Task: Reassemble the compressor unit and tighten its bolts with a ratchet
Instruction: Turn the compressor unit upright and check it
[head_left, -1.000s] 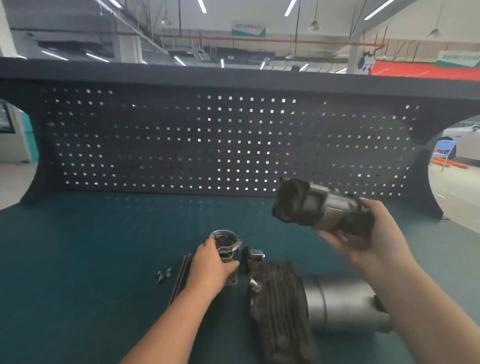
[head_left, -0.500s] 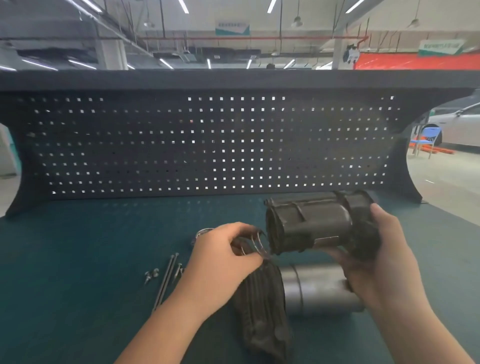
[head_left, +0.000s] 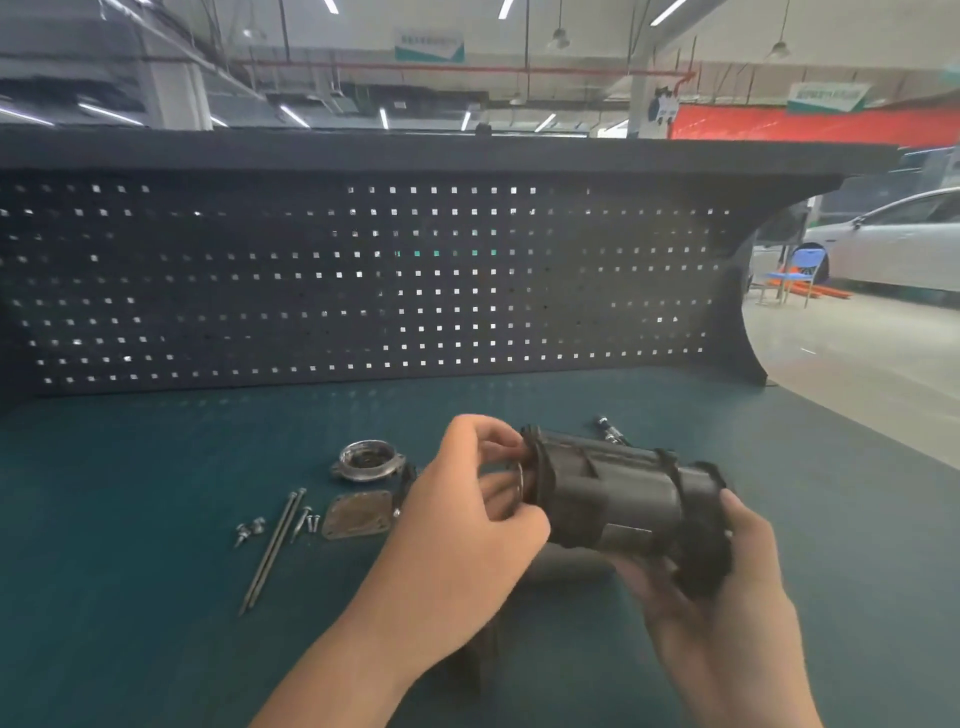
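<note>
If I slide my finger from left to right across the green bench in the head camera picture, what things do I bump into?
Two short bolts → long bolts → square plate → left hand pinching a metal ring → dark compressor body → right hand gripping it.

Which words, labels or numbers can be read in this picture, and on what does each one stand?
None can be read.
Hanging sign, teal and white: its text is too blurred.
Green and white sign over the red banner: its text is too blurred.
Pale label on the compressor body: nothing legible.
</note>
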